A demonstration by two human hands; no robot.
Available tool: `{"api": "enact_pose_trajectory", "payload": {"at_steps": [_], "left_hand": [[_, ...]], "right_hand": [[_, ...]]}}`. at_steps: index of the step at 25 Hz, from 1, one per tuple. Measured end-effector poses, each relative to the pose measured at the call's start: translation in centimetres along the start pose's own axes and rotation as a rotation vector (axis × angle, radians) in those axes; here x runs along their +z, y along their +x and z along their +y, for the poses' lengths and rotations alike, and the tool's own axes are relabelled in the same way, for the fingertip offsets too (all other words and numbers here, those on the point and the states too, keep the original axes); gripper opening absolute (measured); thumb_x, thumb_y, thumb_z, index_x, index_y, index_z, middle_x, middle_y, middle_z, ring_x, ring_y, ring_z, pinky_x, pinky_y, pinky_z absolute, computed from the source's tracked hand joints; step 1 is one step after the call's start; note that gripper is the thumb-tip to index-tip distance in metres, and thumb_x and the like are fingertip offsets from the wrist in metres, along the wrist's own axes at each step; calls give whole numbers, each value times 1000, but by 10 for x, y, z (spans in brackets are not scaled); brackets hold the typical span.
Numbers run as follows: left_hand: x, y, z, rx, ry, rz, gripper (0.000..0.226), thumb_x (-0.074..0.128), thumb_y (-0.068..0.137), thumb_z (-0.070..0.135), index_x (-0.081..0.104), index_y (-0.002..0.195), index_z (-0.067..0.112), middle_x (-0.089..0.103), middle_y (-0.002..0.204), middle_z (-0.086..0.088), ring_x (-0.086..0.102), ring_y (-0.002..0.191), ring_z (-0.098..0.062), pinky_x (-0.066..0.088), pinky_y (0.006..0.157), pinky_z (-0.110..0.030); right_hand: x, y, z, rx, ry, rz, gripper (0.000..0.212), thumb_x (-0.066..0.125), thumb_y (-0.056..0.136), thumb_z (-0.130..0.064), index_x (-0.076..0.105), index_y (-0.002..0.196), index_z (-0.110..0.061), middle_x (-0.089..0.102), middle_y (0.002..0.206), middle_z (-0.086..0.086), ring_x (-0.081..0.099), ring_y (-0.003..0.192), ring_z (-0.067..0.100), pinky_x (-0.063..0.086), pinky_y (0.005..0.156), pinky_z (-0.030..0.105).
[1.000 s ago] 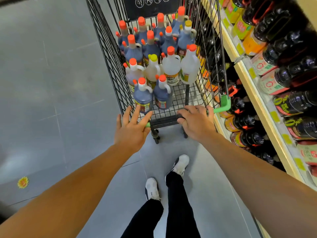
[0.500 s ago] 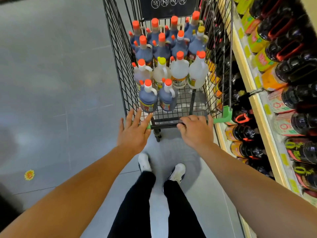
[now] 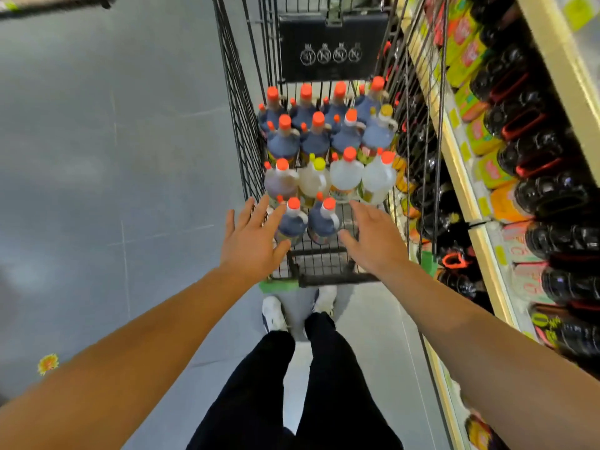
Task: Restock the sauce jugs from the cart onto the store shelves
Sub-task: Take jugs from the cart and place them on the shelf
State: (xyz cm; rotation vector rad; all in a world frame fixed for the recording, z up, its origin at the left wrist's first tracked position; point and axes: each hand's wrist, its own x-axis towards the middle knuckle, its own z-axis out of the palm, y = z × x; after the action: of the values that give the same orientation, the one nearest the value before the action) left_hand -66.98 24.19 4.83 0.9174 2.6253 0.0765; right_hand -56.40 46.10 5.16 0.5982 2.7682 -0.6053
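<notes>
Nearest, black trouser legs and white shoes stand on the grey floor (image 3: pixel 113 157) just behind the cart (image 3: pixel 328 279). Both bare forearms reach forward over its near edge. The left hand (image 3: pixel 251 241) hangs with fingers spread and empty, its fingertips just by the cap of the near-left dark jug (image 3: pixel 290 222); whether they touch is unclear. The right hand (image 3: pixel 371 240) is likewise splayed and holds nothing, beside the second dark jug (image 3: pixel 323 222) at the near edge. Behind those two stands a row of pale jugs (image 3: pixel 345 173) across the middle of the cart, and further on, dark orange-capped jugs (image 3: pixel 316 138) fill the far end up to a black sign panel (image 3: pixel 331 47). Along the right side, the store shelves (image 3: pixel 461 177) already carry dark bottles. Judged from this, restocking has barely begun: the cart looks nearly full, no jug is in hand, and the first lift is about to be made
</notes>
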Motion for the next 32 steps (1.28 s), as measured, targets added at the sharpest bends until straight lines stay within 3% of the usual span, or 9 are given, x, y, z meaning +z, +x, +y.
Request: {"api": "enact_pose_trajectory", "payload": {"at_steps": [7, 12, 15, 18, 21, 24, 28, 32], "left_hand": [[-57, 134, -18, -18, -179, 140, 72, 52, 92, 45, 19, 151, 23, 18, 158, -12, 17, 145, -34, 21, 118, -47], [-71, 232, -17, -61, -306, 172, 74, 58, 91, 36, 19, 152, 21, 22, 157, -10, 22, 144, -28, 25, 115, -39], [-68, 286, -25, -117, -330, 131, 74, 60, 89, 32, 21, 151, 20, 24, 157, -12, 23, 144, -27, 23, 116, -36], [-57, 326, -32, -151, -299, 78, 72, 61, 90, 28, 22, 150, 20, 32, 152, -14, 33, 139, -31, 31, 111, -38], [-39, 354, -45, -207, -288, 9, 65, 62, 89, 26, 32, 146, 20, 50, 136, -15, 49, 122, -37, 43, 97, -41], [-22, 366, -52, -317, -287, -31, 51, 62, 88, 22, 45, 136, 19, 62, 120, -15, 56, 110, -40, 48, 88, -43], [-7, 363, -47, -391, -369, 131, 31, 59, 88, 12, 54, 118, 17, 67, 102, -15, 62, 94, -37, 51, 77, -42], [-9, 360, -46, -401, -397, 163, 22, 57, 89, 8, 55, 110, 14, 66, 95, -14, 61, 89, -34, 52, 77, -43]], "right_hand": [[-57, 151, -2, -125, 87, 53, 68, 58, 91, -40, 30, 147, -15, 38, 148, 8, 35, 136, 30, 33, 110, 43], [-74, 247, 7, -201, 92, 75, 66, 61, 89, -36, 33, 146, -17, 40, 147, 7, 38, 134, 29, 35, 107, 41], [-68, 296, 7, -223, 99, 61, 66, 64, 86, -31, 36, 144, -17, 44, 143, 8, 40, 132, 30, 36, 106, 40], [-50, 342, 0, -263, 62, 23, 65, 65, 86, -30, 37, 144, -19, 43, 144, 6, 42, 130, 31, 37, 106, 41], [-32, 375, -7, -284, -106, -46, 55, 63, 85, -30, 46, 137, -23, 53, 136, 6, 47, 126, 30, 26, 112, 45], [-16, 396, -5, -293, -224, -119, 28, 64, 83, -26, 56, 110, -25, 66, 112, 6, 56, 113, 30, 17, 115, 49], [-2, 404, -2, -330, -210, -78, 20, 66, 82, -26, 51, 95, -25, 69, 94, 4, 60, 96, 30, 26, 108, 43], [0, 396, 0, -297, -150, 9, 21, 63, 85, -22, 54, 104, -21, 67, 86, 7, 54, 90, 31, 32, 73, 34]]}}
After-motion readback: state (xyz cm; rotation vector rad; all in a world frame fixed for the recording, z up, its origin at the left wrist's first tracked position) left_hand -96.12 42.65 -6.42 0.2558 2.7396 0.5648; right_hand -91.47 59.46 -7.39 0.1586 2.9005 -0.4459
